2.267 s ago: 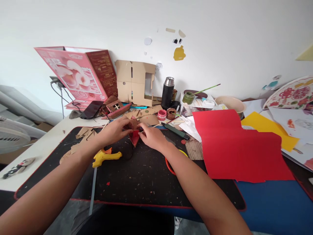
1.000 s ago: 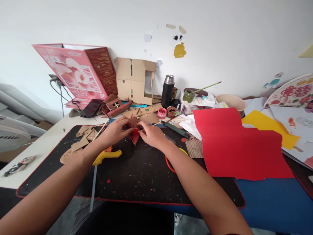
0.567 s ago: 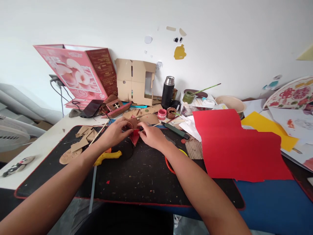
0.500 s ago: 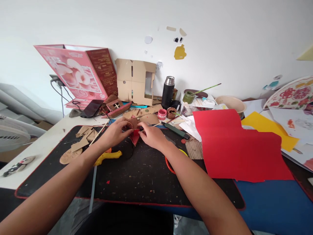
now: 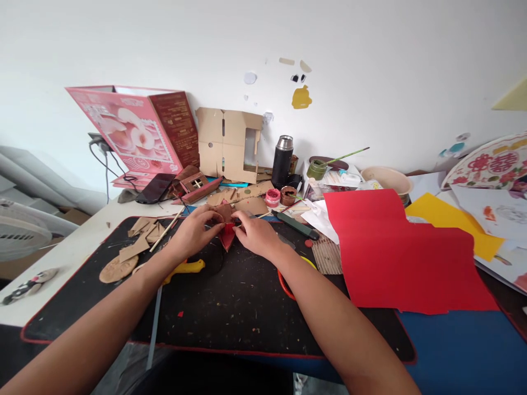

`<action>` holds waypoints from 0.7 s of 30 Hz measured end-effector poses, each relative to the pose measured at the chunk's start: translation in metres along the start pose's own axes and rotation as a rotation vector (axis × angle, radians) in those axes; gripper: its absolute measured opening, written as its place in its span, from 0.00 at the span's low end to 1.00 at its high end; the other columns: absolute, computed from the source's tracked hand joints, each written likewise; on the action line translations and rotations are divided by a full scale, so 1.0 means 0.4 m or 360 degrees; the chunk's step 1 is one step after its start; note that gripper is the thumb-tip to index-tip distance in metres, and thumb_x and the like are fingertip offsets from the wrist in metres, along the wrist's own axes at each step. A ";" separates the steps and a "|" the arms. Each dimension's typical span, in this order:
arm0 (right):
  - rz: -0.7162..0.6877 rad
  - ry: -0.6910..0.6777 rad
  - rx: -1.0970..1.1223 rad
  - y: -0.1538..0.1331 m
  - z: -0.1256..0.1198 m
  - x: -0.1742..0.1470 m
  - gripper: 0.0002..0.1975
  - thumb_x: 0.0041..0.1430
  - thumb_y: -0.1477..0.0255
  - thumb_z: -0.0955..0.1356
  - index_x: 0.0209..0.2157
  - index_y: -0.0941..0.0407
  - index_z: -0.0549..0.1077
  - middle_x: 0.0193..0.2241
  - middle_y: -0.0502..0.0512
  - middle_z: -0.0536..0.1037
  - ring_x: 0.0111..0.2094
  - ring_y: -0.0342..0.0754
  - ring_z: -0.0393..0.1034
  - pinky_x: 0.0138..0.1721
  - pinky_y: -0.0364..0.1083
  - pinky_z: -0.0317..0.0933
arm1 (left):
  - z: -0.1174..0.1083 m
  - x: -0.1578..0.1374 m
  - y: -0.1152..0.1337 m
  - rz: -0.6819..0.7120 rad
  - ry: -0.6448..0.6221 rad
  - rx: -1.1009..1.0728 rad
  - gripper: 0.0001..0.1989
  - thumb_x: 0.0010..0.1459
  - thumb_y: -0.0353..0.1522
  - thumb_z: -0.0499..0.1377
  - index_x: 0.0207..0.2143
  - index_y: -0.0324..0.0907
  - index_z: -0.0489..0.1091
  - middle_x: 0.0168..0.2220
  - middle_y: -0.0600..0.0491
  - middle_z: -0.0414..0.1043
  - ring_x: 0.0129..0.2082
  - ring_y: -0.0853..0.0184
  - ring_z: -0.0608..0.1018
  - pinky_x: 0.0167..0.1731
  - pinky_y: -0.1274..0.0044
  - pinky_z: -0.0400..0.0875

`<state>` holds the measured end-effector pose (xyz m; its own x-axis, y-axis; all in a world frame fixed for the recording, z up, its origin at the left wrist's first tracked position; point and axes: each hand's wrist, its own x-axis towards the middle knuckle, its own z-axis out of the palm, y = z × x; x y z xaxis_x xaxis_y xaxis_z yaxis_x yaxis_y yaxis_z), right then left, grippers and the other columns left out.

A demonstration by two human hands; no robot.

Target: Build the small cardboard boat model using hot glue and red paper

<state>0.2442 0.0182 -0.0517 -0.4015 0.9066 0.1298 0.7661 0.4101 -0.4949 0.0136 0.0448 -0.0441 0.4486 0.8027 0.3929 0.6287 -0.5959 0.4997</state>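
Between my hands, over the black mat, is a small red and brown cardboard model whose near end tapers to a point like a boat's bow. My left hand is closed at its left side, thumb and fingers bent against it. From the right, my right hand pinches it with thumb and forefinger. My fingers hide part of the model's middle. Under my left wrist lies a yellow glue gun-like handle. Behind stands another brown and red model boat with a small window.
Cardboard scraps and a clay-coloured oval disc lie left. Behind stand a black thermos and open paint jars. A green cutter knife rests right of my hands, near red paper. A pink bag stands back left.
The whole view has tilted slightly, so things sit a little lower. Both hands keep hold of the small model with hardly any shift in their fingers.
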 end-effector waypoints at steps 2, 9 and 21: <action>0.0000 -0.0005 0.0001 0.000 0.000 0.000 0.18 0.78 0.66 0.66 0.65 0.52 0.69 0.43 0.57 0.87 0.43 0.56 0.83 0.42 0.49 0.66 | 0.002 -0.002 0.001 0.0001 0.0016 -0.0006 0.12 0.68 0.43 0.61 0.38 0.45 0.77 0.44 0.48 0.79 0.47 0.56 0.81 0.53 0.64 0.77; 0.0012 -0.0022 -0.0012 0.000 0.001 0.002 0.19 0.79 0.66 0.66 0.66 0.52 0.68 0.42 0.58 0.87 0.43 0.57 0.83 0.41 0.49 0.66 | 0.010 -0.009 0.003 -0.0003 0.0059 0.0011 0.13 0.70 0.43 0.60 0.39 0.45 0.76 0.44 0.47 0.79 0.48 0.55 0.80 0.54 0.63 0.76; 0.0022 -0.0018 -0.0020 -0.007 -0.009 -0.003 0.18 0.78 0.67 0.66 0.65 0.51 0.69 0.41 0.57 0.86 0.43 0.57 0.82 0.42 0.49 0.66 | 0.016 -0.012 0.011 -0.0007 0.0076 0.0060 0.11 0.70 0.42 0.59 0.39 0.46 0.76 0.45 0.47 0.80 0.50 0.54 0.80 0.56 0.62 0.75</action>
<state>0.2442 0.0163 -0.0475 -0.3963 0.9111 0.1133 0.7778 0.3988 -0.4858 0.0181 0.0386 -0.0487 0.4157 0.8027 0.4276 0.6544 -0.5905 0.4723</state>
